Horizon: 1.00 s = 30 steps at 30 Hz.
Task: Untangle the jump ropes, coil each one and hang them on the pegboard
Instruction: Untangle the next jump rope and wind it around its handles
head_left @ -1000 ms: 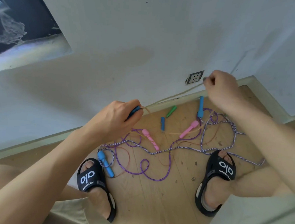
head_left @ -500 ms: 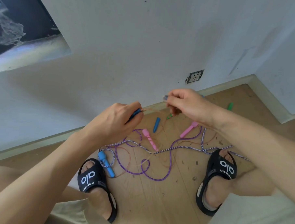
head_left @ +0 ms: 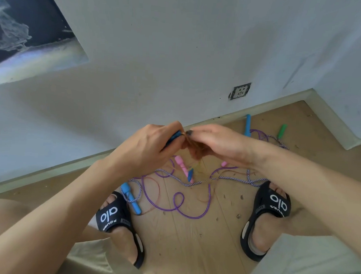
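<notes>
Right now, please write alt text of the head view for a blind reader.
Two hands meet above a wooden floor: the left hand grips a dark blue handle, the right hand gathers thin orange rope. Tangled purple rope and striped rope lie below.

White letters reading "alo" are showing on the strap of the left black slide sandal [head_left: 115, 217], upside down from this view, with a smaller line of white letters beneath that is looking like "FOUER" but is too small to read surely. The right black slide sandal [head_left: 272, 205] is carrying the same "alo" mark on its strap, and the smaller line under it is staying too blurred to make out.
</notes>
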Tool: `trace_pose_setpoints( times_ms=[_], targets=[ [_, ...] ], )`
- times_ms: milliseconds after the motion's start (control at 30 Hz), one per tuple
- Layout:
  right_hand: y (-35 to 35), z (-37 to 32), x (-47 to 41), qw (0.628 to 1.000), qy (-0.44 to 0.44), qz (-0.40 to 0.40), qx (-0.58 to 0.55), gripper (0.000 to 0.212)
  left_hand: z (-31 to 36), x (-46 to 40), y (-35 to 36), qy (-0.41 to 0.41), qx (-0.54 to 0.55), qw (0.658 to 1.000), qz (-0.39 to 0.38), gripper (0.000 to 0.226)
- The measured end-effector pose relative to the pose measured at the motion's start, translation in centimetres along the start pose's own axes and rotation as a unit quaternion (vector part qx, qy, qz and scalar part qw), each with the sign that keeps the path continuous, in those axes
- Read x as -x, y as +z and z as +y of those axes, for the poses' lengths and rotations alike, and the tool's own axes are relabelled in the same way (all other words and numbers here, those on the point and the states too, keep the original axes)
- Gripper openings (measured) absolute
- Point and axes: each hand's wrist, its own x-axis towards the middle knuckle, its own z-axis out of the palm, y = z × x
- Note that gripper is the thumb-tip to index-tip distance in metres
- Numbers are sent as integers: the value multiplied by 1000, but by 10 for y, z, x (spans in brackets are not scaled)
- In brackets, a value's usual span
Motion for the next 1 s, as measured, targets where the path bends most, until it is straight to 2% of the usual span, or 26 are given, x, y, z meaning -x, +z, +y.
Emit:
trace_pose_setpoints(
  times_ms=[200,333,433,500,567,600,633,667,700,733,767,800,833,900,1000],
  targets=[
    [-33,-4,-3,984,-49,148,88,37,-8,5,-6,-27,-16,999,17,22],
    [-37,-3,0,946,-96,168,259,48,-6,6,-3,-18,-24,1000,6,24],
    [-45,1,0,926,-101,193,308,50,-7,6,-3,-21,-33,999,0,25],
    [-69,10,-2,895,-65,267,352,49,-12,7,-4,-32,-40,999,0,25],
    [-96,26,-1,821,39,352,448,44,-15,8,-4,-42,-45,998,1,26],
    [-103,35,1,783,106,356,499,41,-15,8,-5,-42,-46,998,2,27],
    [-102,41,2,768,157,333,524,38,-15,9,-4,-40,-47,998,2,27],
    [-95,46,2,791,182,291,507,38,-14,9,-4,-36,-45,998,1,28],
    [-83,48,0,844,181,239,445,38,-12,10,-3,-31,-42,999,0,28],
    [-67,45,-2,916,159,193,314,39,-11,10,-2,-26,-37,999,-1,29],
    [-48,38,-1,968,141,140,155,40,-9,10,-1,-19,-34,999,-3,29],
    [-31,31,-1,987,126,92,38,43,-7,10,1,-13,-34,999,-6,29],
    [-19,25,-1,993,107,57,-15,45,-6,9,1,-7,-34,999,-8,29],
    [-4,16,0,998,53,32,-13,41,-4,8,3,1,-29,1000,-13,29],
    [-7,7,1,998,-9,65,13,28,-6,8,2,-4,-20,1000,-16,33]
  ],
)
